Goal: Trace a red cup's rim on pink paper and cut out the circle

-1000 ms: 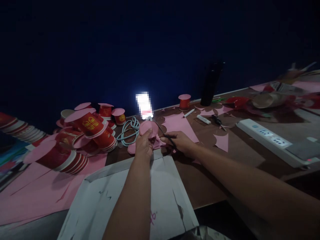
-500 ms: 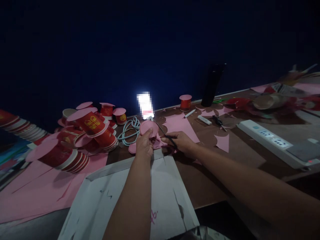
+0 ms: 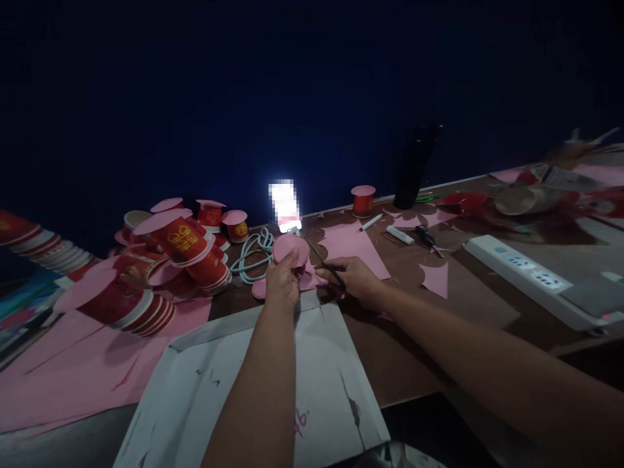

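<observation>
My left hand (image 3: 283, 284) pinches a round pink paper disc (image 3: 291, 249) and holds it upright above the brown table (image 3: 468, 305). My right hand (image 3: 351, 277) grips black-handled scissors (image 3: 325, 260), whose blades point up and left to the disc's right edge. Pink paper offcuts (image 3: 312, 281) lie under and between both hands. A white envelope-like sheet (image 3: 253, 383) lies under my forearms.
Red paper cups capped with pink discs (image 3: 175, 250) are heaped at the left on pink sheets (image 3: 73, 364). A coiled pale cable (image 3: 251, 253), a bright lit phone (image 3: 284, 206), a dark bottle (image 3: 414, 166), a second pair of scissors (image 3: 428, 238) and a white power strip (image 3: 526, 276) also sit on the table.
The view shifted slightly. Both hands stay at the disc, with the scissors still at its right edge.
</observation>
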`<state>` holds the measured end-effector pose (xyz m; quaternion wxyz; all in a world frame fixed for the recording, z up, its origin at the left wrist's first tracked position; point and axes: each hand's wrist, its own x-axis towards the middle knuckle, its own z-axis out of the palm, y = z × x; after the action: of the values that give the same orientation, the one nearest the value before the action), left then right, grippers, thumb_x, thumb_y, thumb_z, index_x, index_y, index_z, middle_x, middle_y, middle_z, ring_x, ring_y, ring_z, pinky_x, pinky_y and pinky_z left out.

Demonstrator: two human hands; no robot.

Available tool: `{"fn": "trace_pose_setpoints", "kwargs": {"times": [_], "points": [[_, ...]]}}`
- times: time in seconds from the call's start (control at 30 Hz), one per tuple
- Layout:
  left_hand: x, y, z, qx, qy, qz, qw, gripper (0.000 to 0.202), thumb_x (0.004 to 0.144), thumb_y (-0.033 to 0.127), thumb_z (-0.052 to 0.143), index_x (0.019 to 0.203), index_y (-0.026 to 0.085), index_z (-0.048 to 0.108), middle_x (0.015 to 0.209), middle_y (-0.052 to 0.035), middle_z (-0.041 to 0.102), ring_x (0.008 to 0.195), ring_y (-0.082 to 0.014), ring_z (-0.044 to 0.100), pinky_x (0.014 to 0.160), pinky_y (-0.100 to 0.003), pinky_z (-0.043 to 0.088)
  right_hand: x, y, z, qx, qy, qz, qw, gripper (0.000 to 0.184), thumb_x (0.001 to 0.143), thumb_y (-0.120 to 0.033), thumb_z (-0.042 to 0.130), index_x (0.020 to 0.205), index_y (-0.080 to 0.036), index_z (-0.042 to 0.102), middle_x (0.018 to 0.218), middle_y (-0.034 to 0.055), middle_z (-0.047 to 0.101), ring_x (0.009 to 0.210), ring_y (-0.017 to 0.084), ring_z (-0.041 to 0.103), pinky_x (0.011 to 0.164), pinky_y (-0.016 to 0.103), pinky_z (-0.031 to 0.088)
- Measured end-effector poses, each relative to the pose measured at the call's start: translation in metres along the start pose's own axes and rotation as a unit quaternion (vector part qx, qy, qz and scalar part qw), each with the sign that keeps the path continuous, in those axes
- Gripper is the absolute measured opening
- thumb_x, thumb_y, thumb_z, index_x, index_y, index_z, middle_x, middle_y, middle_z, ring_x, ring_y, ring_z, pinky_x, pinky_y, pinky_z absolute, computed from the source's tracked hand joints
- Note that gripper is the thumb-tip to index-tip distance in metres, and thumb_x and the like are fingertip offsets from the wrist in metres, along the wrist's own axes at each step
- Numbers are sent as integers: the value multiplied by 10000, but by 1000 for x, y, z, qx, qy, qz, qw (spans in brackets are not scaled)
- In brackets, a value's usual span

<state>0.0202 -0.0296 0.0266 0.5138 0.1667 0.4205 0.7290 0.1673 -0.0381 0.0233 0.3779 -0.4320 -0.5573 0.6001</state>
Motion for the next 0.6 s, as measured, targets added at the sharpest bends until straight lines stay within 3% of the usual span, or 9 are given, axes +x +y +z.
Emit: {"fn": "trace_pose_setpoints", "kwargs": {"times": [0.4,0.6], "points": [[1,8,0,-39,-89,1,995,384,573,128,815,909,181,636,794,3,688,704,-93,643,692,-202,490,5,4,-6,9,-1,13,1000,487,652,-458,776,1009,-138,687,516,-35,532,419,67,442,348,169,370],[-6,13,5,-32,-66,-27,997,327,606,79,785,886,173,645,712,22,673,608,-72,612,587,-168,472,3,1,-5,22,-5,7,1000,457,668,-441,766,989,-126,687,516,-36,544,424,61,440,339,153,341]]}}
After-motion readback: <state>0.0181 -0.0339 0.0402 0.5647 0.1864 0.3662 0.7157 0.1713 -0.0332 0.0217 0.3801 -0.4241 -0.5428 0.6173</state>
